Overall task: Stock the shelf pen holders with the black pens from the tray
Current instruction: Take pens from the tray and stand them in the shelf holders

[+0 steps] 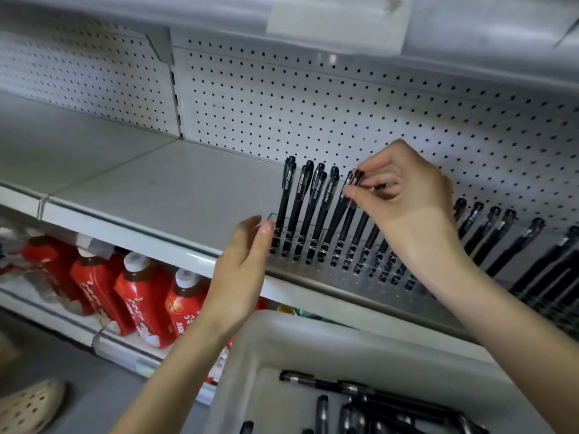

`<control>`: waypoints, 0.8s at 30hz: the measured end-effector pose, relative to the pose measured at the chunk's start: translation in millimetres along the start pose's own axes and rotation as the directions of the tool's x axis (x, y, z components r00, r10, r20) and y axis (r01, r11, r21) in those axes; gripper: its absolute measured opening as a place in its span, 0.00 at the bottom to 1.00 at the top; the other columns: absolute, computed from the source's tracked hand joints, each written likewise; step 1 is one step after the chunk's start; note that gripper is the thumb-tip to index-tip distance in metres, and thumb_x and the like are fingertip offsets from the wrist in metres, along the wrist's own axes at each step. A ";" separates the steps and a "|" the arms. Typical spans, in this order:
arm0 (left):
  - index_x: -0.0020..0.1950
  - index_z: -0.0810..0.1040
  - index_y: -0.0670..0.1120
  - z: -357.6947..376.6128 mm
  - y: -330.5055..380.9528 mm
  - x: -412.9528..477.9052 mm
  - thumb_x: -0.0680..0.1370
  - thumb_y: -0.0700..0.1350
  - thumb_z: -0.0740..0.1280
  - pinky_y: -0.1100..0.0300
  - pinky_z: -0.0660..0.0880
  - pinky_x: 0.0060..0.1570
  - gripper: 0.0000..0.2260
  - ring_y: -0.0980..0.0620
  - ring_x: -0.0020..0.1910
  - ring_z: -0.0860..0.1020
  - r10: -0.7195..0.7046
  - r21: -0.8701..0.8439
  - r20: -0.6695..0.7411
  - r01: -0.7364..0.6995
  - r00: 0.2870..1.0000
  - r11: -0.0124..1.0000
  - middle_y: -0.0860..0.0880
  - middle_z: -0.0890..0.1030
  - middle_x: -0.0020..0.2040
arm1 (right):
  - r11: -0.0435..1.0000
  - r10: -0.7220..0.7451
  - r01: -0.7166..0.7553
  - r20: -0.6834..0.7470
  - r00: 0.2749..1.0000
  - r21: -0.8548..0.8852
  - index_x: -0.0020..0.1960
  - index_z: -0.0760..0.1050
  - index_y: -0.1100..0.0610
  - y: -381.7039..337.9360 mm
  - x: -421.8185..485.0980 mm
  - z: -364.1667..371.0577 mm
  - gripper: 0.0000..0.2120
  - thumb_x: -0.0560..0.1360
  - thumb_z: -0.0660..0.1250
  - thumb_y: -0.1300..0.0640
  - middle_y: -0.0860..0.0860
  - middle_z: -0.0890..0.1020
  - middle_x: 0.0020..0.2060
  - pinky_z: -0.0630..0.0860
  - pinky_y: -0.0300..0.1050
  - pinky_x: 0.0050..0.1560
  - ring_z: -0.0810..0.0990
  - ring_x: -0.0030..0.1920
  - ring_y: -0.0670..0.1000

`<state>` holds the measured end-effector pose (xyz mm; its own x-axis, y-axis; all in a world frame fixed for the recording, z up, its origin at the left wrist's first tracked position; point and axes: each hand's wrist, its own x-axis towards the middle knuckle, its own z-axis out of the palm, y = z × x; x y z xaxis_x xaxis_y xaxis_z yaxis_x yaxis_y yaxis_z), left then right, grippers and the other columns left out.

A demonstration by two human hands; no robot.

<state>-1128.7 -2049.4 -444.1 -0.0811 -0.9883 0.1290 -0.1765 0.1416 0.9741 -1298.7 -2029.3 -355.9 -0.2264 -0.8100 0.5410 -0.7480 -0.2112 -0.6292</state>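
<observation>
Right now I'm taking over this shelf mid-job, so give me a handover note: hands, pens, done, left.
Left hand: open, holds nothing, fingertips beside the left end of the pen holder.
Right hand: pinches the top of one black pen leaning in the holder.
Done: a row of pens stands in the holder's slots; other pens stand farther right.
Left: seat the pinched pen, then move the loose pens from the tray.

Soft, cool, fairly dim light leaves only faint shadows, the wide lens bows the shelf edge (125,234), and the label (338,20) overhead and frame corners are blurred.
</observation>
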 end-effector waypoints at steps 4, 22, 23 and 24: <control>0.68 0.66 0.57 -3.1 6.4 -3.3 0.78 0.59 0.52 0.84 0.61 0.41 0.19 0.72 0.51 0.69 0.013 0.028 0.010 -0.013 1.000 1.000 0.65 0.70 0.56 | 0.993 -0.027 0.032 0.043 0.999 -0.115 0.47 0.73 0.51 -1.9 5.0 2.9 0.09 0.71 0.72 0.56 0.42 0.76 0.41 0.68 0.28 0.41 0.73 0.42 0.36; 0.63 0.68 0.60 -41.6 10.0 -124.3 0.73 0.61 0.53 0.86 0.59 0.45 0.20 0.84 0.49 0.65 -0.073 0.170 0.114 0.053 0.991 0.984 0.72 0.70 0.53 | 0.931 0.193 -0.302 0.427 0.883 0.203 0.48 0.71 0.49 9.7 -101.9 -34.9 0.12 0.70 0.73 0.58 0.48 0.80 0.39 0.77 0.41 0.37 0.80 0.35 0.47; 0.64 0.67 0.61 -41.4 11.5 -131.0 0.75 0.60 0.53 0.87 0.59 0.43 0.18 0.86 0.47 0.63 -0.076 0.180 0.116 0.055 0.990 0.982 0.74 0.68 0.52 | 0.926 0.204 -0.323 0.462 0.863 0.194 0.46 0.72 0.49 18.7 -121.5 -38.3 0.13 0.69 0.74 0.58 0.49 0.81 0.37 0.76 0.44 0.37 0.80 0.34 0.47; 0.65 0.65 0.61 -40.7 12.4 -138.3 0.76 0.58 0.54 0.87 0.58 0.42 0.17 0.87 0.46 0.62 -0.084 0.181 0.115 0.062 0.990 0.982 0.75 0.66 0.52 | 0.933 0.211 -0.322 0.482 0.850 0.161 0.45 0.73 0.49 28.9 -140.3 -42.3 0.13 0.67 0.76 0.57 0.50 0.80 0.36 0.75 0.45 0.38 0.79 0.34 0.47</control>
<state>-1079.7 -1913.3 -442.2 -0.1784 -0.9836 0.0247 -0.3555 0.0878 0.9305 -1314.9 -1898.6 -426.4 -0.0493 -0.9971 0.0585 -0.5244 -0.0240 -0.8512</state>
